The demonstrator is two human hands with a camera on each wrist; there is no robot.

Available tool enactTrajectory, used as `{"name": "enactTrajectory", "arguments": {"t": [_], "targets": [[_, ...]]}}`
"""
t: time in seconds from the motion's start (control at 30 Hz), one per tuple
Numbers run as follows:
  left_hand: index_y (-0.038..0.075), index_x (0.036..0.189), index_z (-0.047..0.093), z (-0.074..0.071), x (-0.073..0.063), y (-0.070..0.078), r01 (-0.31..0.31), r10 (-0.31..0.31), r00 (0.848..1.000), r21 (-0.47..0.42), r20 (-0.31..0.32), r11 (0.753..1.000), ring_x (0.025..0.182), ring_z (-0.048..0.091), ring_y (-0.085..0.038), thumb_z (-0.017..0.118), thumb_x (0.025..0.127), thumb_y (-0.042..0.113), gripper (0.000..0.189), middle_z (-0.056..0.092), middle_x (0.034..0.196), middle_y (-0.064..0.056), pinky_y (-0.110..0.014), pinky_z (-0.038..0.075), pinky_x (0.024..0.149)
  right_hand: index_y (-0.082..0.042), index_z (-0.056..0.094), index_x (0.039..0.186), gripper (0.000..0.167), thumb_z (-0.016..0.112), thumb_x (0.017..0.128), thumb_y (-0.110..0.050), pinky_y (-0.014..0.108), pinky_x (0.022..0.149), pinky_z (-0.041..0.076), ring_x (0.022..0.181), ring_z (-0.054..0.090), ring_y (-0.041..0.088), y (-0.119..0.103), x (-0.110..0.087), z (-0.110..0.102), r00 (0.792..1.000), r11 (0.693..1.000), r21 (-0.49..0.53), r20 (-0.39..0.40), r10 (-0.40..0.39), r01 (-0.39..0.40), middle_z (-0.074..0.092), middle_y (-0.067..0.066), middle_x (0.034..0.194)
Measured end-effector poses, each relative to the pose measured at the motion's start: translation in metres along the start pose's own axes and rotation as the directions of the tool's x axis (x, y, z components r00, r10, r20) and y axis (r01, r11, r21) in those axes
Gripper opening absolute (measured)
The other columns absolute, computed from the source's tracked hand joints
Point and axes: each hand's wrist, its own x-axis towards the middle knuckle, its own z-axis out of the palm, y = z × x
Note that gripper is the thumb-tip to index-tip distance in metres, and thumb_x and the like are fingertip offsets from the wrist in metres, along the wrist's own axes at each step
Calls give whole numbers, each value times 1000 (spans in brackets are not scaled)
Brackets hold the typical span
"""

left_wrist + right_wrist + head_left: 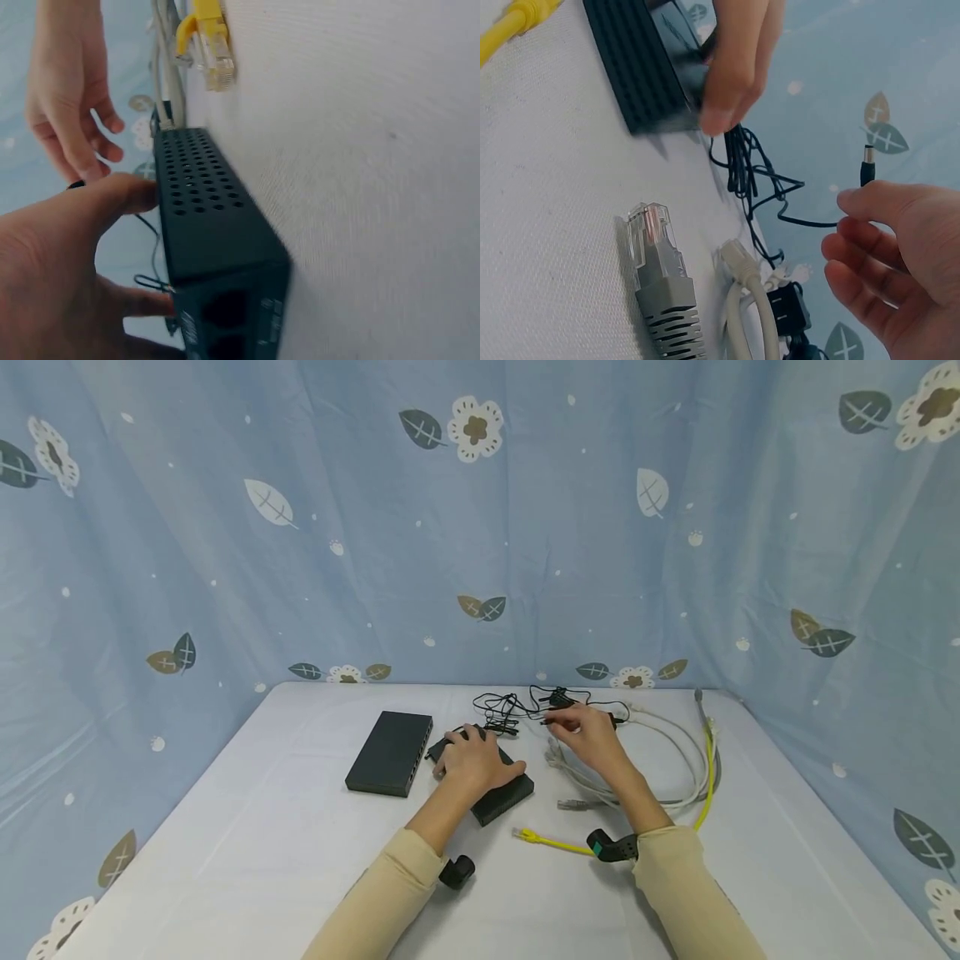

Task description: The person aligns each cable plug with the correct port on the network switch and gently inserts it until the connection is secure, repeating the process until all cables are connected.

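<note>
My left hand (474, 762) grips a black network switch (504, 802) from above. In the left wrist view the thumb lies along one edge of this switch (217, 240), with its vent holes and some port openings showing. To its right, my right hand (588, 739) pinches a barrel power plug (867, 172) between thumb and fingers. The plug's metal tip points away from the hand, and a thin black cord (802, 222) trails from it. The rest of that cord lies in loose loops behind the switch, near a black power adapter (561, 698).
Another black switch (386, 756) lies flat at the left, ports facing right. Several grey and white network cables (675, 739) coil at the right. A yellow network cable (555, 843) runs along the front with its connector near the held switch. A blue patterned curtain (360, 593) surrounds the white table (247, 835).
</note>
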Motion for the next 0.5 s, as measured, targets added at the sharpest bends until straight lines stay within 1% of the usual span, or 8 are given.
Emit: {"name": "enactTrajectory", "arguments": {"t": [0.1,0.23,0.3,0.37,0.5], "targets": [[24,153,37,-1,-3,-6,-56,56,998,-9,25,998,142,31,-49,53,80,79,93,30,159,-16,-56,56,71,-11,76,111,22,70,91,-17,28,63,53,79,68,19,1,0,1,1000,1000,-1,7,1,-1,69,5,89],[28,154,35,0,-8,-16,-135,135,990,0,40,991,144,31,-44,56,79,79,93,29,161,-11,-55,52,89,-11,76,111,22,70,91,-17,26,62,52,79,68,20,0,0,0,1000,1000,-1,15,3,-3,69,5,88],[27,154,34,0,-10,-20,-174,174,984,2,41,985,145,31,-42,56,79,79,94,28,162,-10,-55,51,92,-10,76,111,22,71,91,-17,25,61,51,79,68,20,-1,0,0,1000,1000,1,15,4,-4,69,5,88],[24,155,34,0,-12,-21,-205,205,978,-7,40,979,146,30,-41,56,79,79,96,28,162,-9,-57,49,96,-9,76,111,22,71,91,-16,25,61,50,79,69,20,-2,0,-2,1000,1000,9,18,5,-5,69,6,89],[17,154,34,-2,-15,-21,-249,253,966,-70,50,966,148,26,-40,62,77,75,100,27,162,-10,-63,44,101,-10,76,112,22,70,91,-15,24,60,49,79,69,19,-1,-1,-3,1000,1000,19,21,8,-8,73,5,90]]}}
